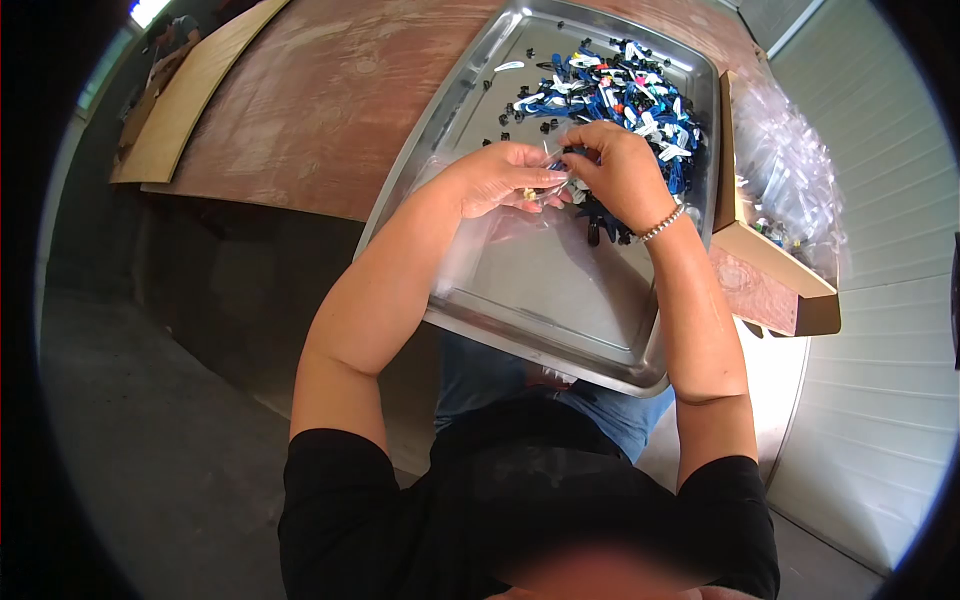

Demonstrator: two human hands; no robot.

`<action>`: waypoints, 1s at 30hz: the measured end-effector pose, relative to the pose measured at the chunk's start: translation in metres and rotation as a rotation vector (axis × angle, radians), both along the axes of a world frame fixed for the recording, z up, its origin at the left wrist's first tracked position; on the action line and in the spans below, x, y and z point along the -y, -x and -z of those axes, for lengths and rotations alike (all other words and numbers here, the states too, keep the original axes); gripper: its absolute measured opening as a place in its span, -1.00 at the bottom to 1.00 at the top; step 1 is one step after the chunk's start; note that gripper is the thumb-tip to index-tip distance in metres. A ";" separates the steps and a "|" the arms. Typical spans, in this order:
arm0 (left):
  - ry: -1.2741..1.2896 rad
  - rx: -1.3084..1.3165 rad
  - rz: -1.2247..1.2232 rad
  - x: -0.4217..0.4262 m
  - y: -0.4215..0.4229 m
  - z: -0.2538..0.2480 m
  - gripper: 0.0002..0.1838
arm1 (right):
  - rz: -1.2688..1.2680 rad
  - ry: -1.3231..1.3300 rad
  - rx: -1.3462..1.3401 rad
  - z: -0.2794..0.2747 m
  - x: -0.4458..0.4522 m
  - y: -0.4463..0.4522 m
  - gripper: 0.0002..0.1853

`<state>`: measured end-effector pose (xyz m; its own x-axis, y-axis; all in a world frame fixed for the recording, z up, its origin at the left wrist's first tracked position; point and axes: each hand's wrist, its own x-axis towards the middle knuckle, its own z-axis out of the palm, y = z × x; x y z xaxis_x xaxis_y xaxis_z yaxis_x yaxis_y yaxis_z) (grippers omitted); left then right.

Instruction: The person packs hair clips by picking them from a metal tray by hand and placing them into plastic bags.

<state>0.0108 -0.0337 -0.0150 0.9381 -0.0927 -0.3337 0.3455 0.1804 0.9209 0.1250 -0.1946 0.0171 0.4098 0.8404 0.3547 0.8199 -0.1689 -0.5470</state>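
Observation:
Over the metal tray [545, 345], my left hand [510, 178] and my right hand [615, 168] meet at a small clear plastic bag [553, 160]. Fingers of both hands pinch the bag, and a small yellowish piece [529, 194] shows by my left fingers. Beyond my right hand lies a heap of blue, white and black clips [620, 95]. A few small black pieces [504, 120] are scattered left of the heap. Clear plastic [463, 245] lies in the tray below my left hand.
A cardboard box [760, 245] filled with clear plastic bags [785, 160] stands right of the tray. The wooden table [320, 100] extends to the left, with a plywood board [190, 105] at its far side. A person [178, 38] is in the far left background.

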 end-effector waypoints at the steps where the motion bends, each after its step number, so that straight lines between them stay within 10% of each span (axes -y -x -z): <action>1: 0.000 -0.003 0.000 0.000 0.000 0.000 -0.65 | 0.000 0.000 -0.003 -0.001 0.000 0.001 -0.76; 30: 0.245 0.058 0.031 -0.003 -0.001 -0.004 -0.53 | -0.091 -0.048 -0.515 -0.008 0.007 -0.006 -0.80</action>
